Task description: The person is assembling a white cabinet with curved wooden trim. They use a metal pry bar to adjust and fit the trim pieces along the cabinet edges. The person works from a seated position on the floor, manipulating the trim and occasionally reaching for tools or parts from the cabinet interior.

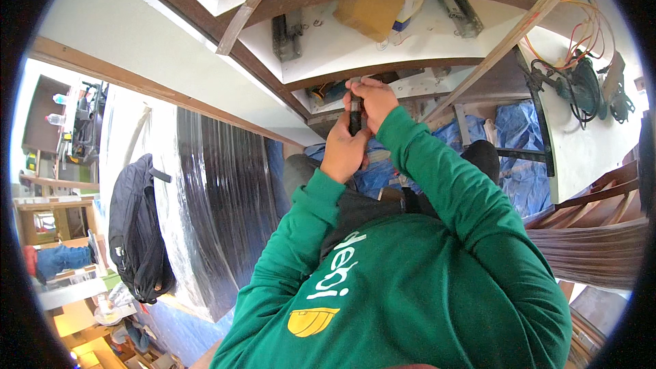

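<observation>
Both hands meet in front of a white cabinet with dark wood edges [403, 66]. My left hand [343, 149] is wrapped round a short black cylindrical tool with a greyish upper end [355, 121], held upright in the picture. My right hand [374, 101] is closed at the top of the same tool, with its fingertips by the grey end. The exact kind of tool cannot be made out. Just beyond the hands, a low compartment holds a dark object with orange parts [329, 91], partly hidden.
On the shelf above lie a brown cardboard piece [369, 15] and dark metal fittings [465, 17]. A wooden strip [506, 41] slants across the right. Cables [581, 85] lie on a white panel. A black bag [139, 232] rests on plastic-wrapped panels at left. Blue sheeting [519, 130] covers the floor.
</observation>
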`<state>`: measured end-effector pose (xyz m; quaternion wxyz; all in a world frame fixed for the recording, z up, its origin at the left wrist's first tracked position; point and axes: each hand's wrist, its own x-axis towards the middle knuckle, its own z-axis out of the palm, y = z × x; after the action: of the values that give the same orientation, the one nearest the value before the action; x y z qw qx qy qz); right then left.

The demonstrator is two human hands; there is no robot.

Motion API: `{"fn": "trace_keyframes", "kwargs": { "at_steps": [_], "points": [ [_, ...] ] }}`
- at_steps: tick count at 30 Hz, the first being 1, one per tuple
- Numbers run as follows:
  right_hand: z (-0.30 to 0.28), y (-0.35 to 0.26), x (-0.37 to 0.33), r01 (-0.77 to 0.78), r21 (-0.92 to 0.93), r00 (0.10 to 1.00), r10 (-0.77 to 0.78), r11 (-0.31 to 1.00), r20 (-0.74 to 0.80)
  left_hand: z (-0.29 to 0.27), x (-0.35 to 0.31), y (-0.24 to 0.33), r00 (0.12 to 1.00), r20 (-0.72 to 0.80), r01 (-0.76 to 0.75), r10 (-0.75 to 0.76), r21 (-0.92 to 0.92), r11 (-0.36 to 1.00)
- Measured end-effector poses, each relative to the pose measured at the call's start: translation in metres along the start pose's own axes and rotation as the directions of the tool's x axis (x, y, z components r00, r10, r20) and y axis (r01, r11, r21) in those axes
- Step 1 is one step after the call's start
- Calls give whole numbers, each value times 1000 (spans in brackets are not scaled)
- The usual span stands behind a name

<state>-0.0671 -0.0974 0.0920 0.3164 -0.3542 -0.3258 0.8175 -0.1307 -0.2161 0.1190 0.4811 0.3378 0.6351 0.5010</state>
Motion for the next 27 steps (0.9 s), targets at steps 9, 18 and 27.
{"fn": "trace_keyframes", "kwargs": {
  "at_steps": [9,18,27],
  "points": [
    [-13,-4,-7,-18,50,998,21,999,-55,10,-1,7,999,46,19,-19,5,1000],
    [-12,21,-30,-33,35,999,32,999,33,10,-37,2,997,6,72,-72,26,997],
    [-22,6,-4,67,144,994,-55,987,-90,25,-4,-1,999,5,-49,48,38,998]
  ]
}}
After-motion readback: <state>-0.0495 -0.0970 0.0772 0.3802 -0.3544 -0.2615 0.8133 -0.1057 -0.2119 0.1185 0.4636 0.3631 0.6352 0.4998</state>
